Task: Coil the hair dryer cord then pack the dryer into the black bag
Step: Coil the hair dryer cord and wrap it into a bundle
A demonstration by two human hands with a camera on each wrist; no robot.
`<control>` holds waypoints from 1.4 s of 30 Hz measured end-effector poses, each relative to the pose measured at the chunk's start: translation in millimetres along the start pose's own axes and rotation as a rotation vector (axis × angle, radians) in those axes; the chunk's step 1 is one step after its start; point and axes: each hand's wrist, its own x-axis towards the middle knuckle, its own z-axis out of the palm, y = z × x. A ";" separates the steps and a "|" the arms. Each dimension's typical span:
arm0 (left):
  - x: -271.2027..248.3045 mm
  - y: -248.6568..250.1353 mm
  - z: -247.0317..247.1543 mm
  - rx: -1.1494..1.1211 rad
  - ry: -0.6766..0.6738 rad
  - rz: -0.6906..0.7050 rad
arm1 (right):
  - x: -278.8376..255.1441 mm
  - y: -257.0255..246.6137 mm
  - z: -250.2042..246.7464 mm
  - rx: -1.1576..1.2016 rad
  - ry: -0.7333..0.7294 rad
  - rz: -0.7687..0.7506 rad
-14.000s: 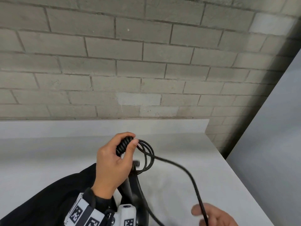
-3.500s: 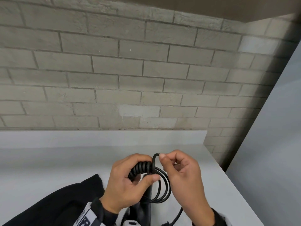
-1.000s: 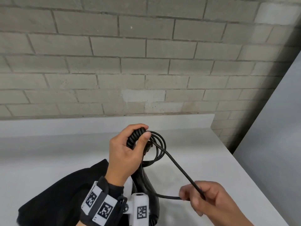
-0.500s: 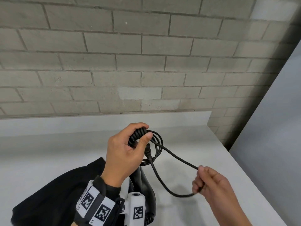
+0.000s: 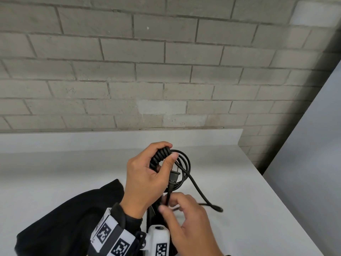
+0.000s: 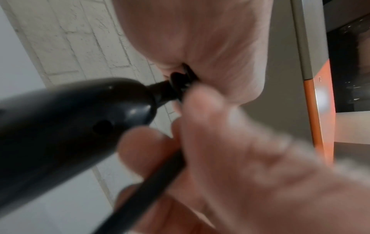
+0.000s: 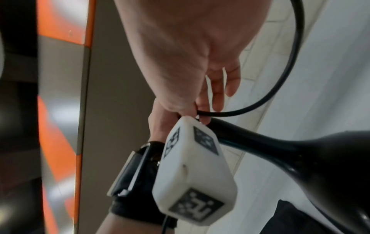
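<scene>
My left hand (image 5: 166, 154) grips the ribbed top of the black hair dryer cord (image 5: 186, 163), holding several loops against it, with the plug (image 5: 174, 177) hanging just below the thumb. Directly under it my right hand (image 5: 168, 203) pinches a lower stretch of the cord. A slack bend of the cord (image 5: 212, 206) lies on the table to the right. The black hair dryer (image 6: 60, 123) hangs below my left hand, mostly hidden in the head view; its body (image 7: 320, 166) widens downward. The black bag (image 5: 64, 218) lies crumpled at the lower left.
The white table (image 5: 249, 200) ends at a brick wall (image 5: 166, 71) behind and at its right edge, beside a grey panel (image 5: 313, 163). The white tracker box (image 7: 192, 166) on my left wrist sits close to the dryer handle.
My right hand has come in from the right and now pinches the cord just beneath my left hand. The wide loop it held out has dropped as slack onto the table. The left hand keeps its grip.
</scene>
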 end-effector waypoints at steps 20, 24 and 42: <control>-1.4 -2.9 -1.0 -0.034 -0.038 -0.094 | -41.4 71.9 -93.2 -0.515 -0.528 -0.324; -2.2 0.2 0.2 -0.013 -0.040 -0.091 | -26.4 1.5 -85.7 -0.056 -0.210 -0.250; -1.1 2.0 -4.1 0.101 -0.025 -0.069 | 2.5 -20.3 -75.6 -0.462 0.097 -0.254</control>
